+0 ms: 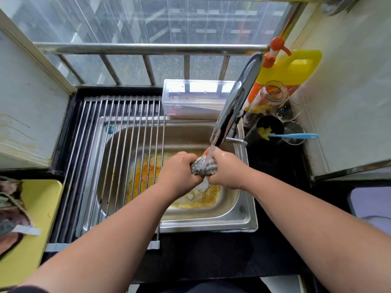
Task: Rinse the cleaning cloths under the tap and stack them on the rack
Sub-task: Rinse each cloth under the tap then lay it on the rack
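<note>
A wadded grey cleaning cloth (203, 167) is squeezed between both hands over the steel sink (241, 220). My left hand (179, 172) grips its left side and my right hand (225, 168) grips its right side. Water runs from the chrome tap (234, 102) straight onto the cloth and drips down below it. The roll-up steel rack (110, 157) lies across the left half of the sink, with nothing on it. More crumpled cloths (10, 210) lie on a yellow tray (40, 208) at the far left.
The sink bottom has yellow-orange stains. A clear plastic box (194, 98) stands behind the sink. To the right of the tap are a yellow detergent jug (294, 68), a glass jar (266, 98), dark cups and a blue utensil (294, 135). Black countertop surrounds the sink.
</note>
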